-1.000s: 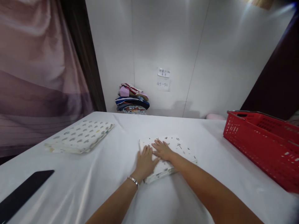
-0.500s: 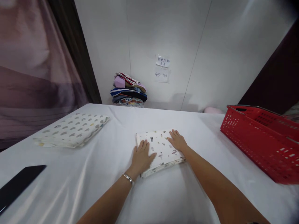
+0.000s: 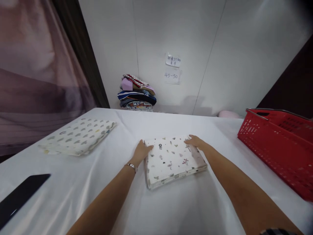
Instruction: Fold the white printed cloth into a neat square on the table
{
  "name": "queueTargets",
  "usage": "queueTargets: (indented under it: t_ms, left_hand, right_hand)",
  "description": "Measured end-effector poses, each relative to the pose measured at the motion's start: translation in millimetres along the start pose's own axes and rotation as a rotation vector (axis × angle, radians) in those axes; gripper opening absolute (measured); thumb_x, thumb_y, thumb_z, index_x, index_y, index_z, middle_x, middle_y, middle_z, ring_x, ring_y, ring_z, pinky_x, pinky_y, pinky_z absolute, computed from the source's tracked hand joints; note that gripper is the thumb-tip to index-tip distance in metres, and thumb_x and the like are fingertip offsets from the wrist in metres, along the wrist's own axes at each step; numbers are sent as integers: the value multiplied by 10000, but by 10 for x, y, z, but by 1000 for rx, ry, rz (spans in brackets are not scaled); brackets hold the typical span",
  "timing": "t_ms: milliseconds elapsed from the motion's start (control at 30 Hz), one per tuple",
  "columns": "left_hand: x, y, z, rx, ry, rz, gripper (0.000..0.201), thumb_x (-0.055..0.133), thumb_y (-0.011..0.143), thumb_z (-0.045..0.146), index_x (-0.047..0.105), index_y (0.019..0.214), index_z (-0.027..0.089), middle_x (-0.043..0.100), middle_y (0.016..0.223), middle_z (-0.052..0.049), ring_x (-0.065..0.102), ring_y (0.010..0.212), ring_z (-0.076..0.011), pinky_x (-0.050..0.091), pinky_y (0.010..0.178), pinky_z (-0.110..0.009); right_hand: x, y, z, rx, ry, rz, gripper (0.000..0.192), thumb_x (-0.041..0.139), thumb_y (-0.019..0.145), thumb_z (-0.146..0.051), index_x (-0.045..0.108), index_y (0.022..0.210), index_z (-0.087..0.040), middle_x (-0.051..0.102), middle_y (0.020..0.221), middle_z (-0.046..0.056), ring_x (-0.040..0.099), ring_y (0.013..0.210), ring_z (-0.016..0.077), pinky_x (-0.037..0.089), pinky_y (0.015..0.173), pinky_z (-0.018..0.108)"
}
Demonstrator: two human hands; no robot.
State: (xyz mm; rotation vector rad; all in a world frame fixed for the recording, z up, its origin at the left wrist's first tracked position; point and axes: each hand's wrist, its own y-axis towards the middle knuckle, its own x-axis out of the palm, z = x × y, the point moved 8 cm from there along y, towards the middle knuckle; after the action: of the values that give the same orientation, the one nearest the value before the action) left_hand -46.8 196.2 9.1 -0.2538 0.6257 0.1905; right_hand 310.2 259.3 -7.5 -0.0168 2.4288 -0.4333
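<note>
A folded white cloth with small printed figures (image 3: 172,160) lies flat on the white-covered table (image 3: 171,209), straight ahead of me. My left hand (image 3: 141,151) grips its far left corner, fingers curled at the edge; a silver bracelet sits on that wrist. My right hand (image 3: 195,142) holds the far right corner, fingers on top of the fabric. Both forearms stretch out along the two sides of the cloth.
Another folded cloth with grey patterns (image 3: 79,136) lies at the left. A red plastic basket (image 3: 278,143) stands at the right. A stack of folded fabrics (image 3: 137,94) sits against the white wall, under two paper notes (image 3: 172,68). A dark flat object (image 3: 21,197) lies near left.
My hands slid apart from the middle of the printed cloth to its far corners. The cloth now shows fully and lies a little more squared.
</note>
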Motion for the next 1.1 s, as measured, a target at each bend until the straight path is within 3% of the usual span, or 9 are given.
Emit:
queueTargets:
  t_ms: [100, 267, 433, 567, 667, 767, 833, 933, 1100]
  left_hand:
    - [50, 33, -9, -79, -203, -85, 665, 709, 648, 413, 482, 1180, 85, 556, 1231, -197, 564, 1078, -286, 458, 873, -346]
    - [191, -64, 32, -115, -481, -340, 439, 729, 625, 383, 619, 961, 122, 676, 1033, -131, 629, 949, -244, 501, 805, -322]
    - [148, -206, 246, -101, -666, -530, 456, 746, 591, 334, 632, 963, 97, 689, 971, -154, 636, 922, -264, 512, 756, -340]
    - [-318, -105, 716, 121, -695, -368, 511, 772, 543, 283, 620, 993, 93, 681, 985, -152, 635, 904, -268, 501, 782, -379]
    - [-804, -151, 1220, 479, -655, -203, 557, 771, 549, 280, 593, 1056, 134, 665, 1028, -103, 628, 916, -246, 489, 823, -396]
    - [-1113, -401, 1437, 754, -391, -17, 531, 740, 606, 265, 566, 1101, 181, 642, 1060, -64, 600, 958, -227, 483, 833, -377]
    - [-1104, -664, 1368, 934, -144, 60, 490, 691, 664, 242, 544, 1131, 210, 617, 1103, -57, 575, 994, -216, 464, 861, -375]
    - [-726, -1100, 936, 1211, 172, -20, 464, 627, 701, 180, 527, 1150, 237, 613, 1089, -55, 555, 1014, -215, 436, 890, -394]
    - [-148, -1482, 38, 1271, 348, -179, 523, 430, 706, -39, 539, 1136, 239, 617, 1059, -63, 545, 1015, -191, 429, 880, -396]
  right_hand:
    - [5, 48, -5, 71, 85, -90, 818, 779, 579, -429, 482, 1278, -126, 475, 1324, 209, 558, 1090, 321, 506, 832, 388]
    - [221, -49, -97, 47, 421, -449, 532, 791, 584, -349, 615, 1024, -108, 598, 1187, 187, 604, 1033, 274, 516, 849, 330]
    - [25, -173, -347, -89, 521, -400, 431, 758, 602, -238, 614, 993, -127, 669, 1050, 156, 631, 961, 264, 518, 848, 375]
    - [-438, -338, -847, -304, 524, -259, 460, 727, 588, -182, 602, 1030, -159, 673, 1033, 112, 615, 970, 270, 499, 849, 421]
    - [-877, -534, -1247, -545, 529, -68, 529, 735, 556, -165, 586, 1063, -184, 660, 1058, 72, 592, 991, 246, 472, 873, 411]
    - [-1127, -784, -1322, -710, 434, 171, 532, 758, 552, -211, 585, 1054, -185, 659, 1028, 55, 587, 965, 235, 471, 850, 407]
    - [-1081, -959, -1133, -766, 301, 301, 459, 751, 589, -279, 601, 1011, -182, 665, 977, 60, 597, 931, 241, 481, 821, 412]
    - [-706, -1266, -644, -941, 92, 365, 323, 677, 696, -362, 629, 979, -214, 640, 1070, 81, 577, 1017, 242, 452, 894, 408]
    - [49, -1537, 245, -983, -198, 144, 232, 567, 803, -287, 658, 1016, -268, 645, 1121, 68, 562, 1092, 225, 439, 953, 419]
